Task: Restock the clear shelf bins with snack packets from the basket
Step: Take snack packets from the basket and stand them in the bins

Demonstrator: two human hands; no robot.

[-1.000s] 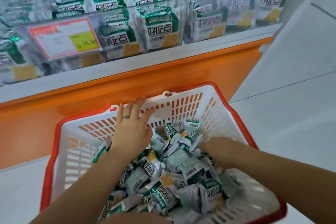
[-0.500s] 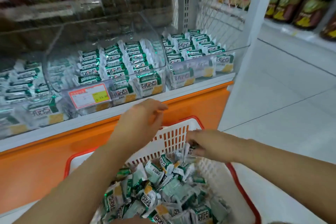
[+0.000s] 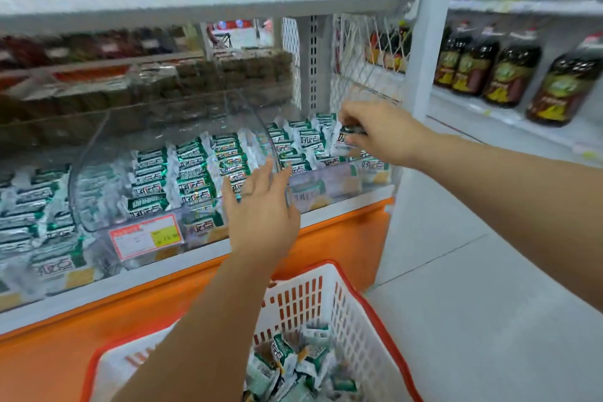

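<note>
Head view: right hand (image 3: 383,135) pinches packet (image 3: 344,142), seemingly upright.

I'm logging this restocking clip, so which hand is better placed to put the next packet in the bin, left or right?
Right, probably. The right hand pinches a snack packet just above the rows in the right-end clear bin. The left hand is open and empty, in front of the bins.

The basket (image 3: 313,300) sits in front of the shelf (image 3: 163,274), with packets (image 3: 293,359) in it. Bins (image 3: 98,153) stand side by side on the shelf. Bottles (image 3: 509,75) stand to the right. One packet (image 3: 346,140) is over the right bin (image 3: 329,183).
</note>
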